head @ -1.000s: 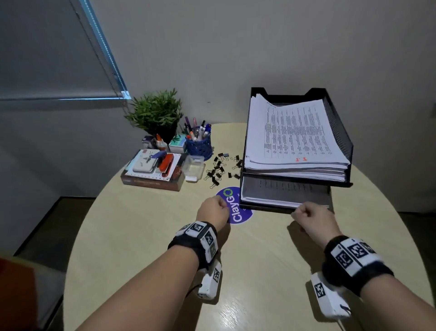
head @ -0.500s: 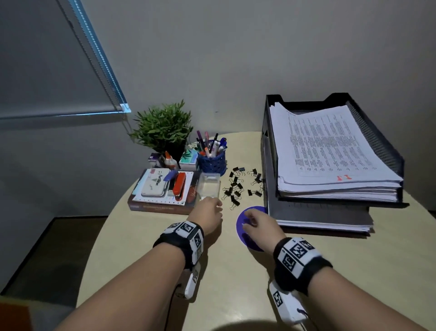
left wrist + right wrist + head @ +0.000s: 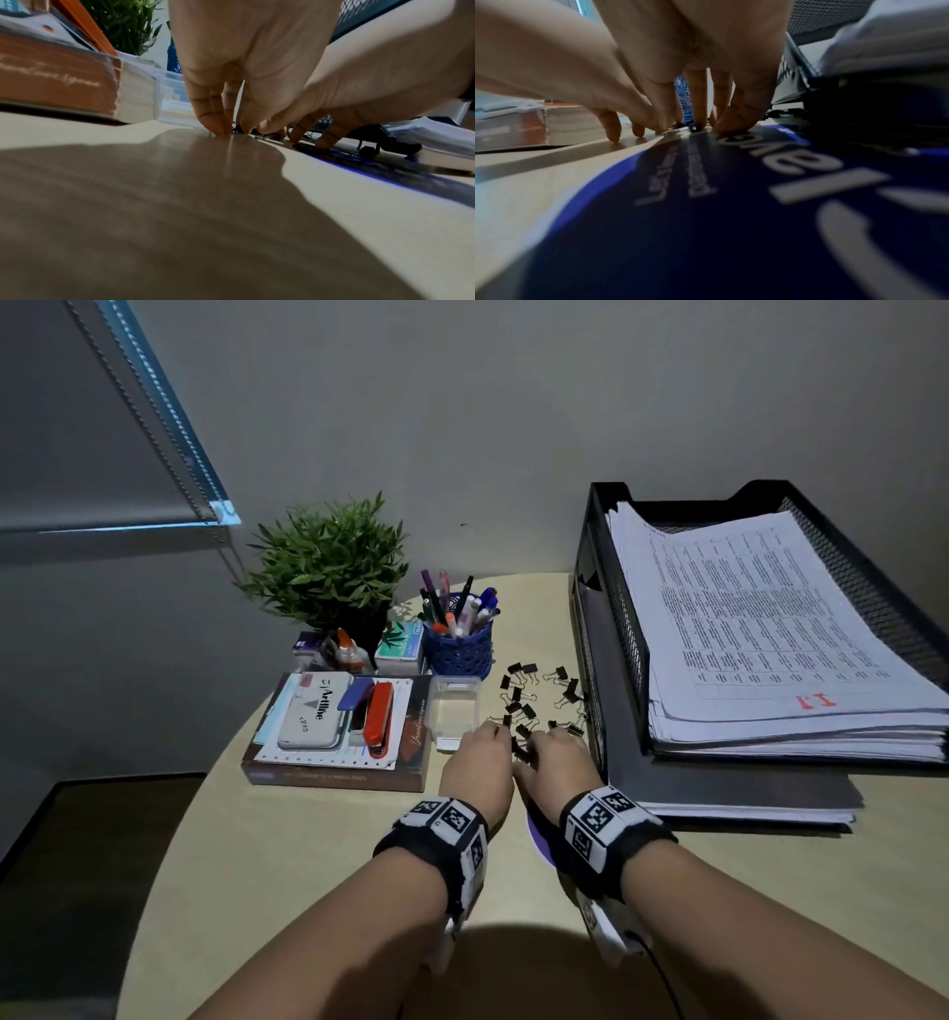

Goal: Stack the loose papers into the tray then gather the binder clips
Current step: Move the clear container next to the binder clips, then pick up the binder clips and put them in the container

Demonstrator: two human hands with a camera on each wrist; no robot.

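Note:
Several small black binder clips (image 3: 524, 706) lie scattered on the round table between a clear plastic box (image 3: 454, 711) and the black mesh tray (image 3: 616, 618). A thick stack of printed papers (image 3: 760, 629) fills the tray's top tier. My left hand (image 3: 488, 729) and right hand (image 3: 549, 737) sit side by side at the near edge of the clips. Both have fingers pointing down, tips on the table. In the left wrist view my left hand (image 3: 231, 125) touches down beside a clip (image 3: 267, 136). In the right wrist view a clip (image 3: 693, 127) lies under my right hand (image 3: 700, 121).
A book (image 3: 334, 773) carrying a stamp pad and a red stapler lies left of the box. Behind it stand a blue pen cup (image 3: 457, 649), a glue bottle and a potted plant (image 3: 328, 562). A round blue sticker (image 3: 539, 839) lies under my right wrist.
Both hands moved forward from the table's middle to the binder clips. The right hand left the lower tray's front edge and swung left, over the blue sticker.

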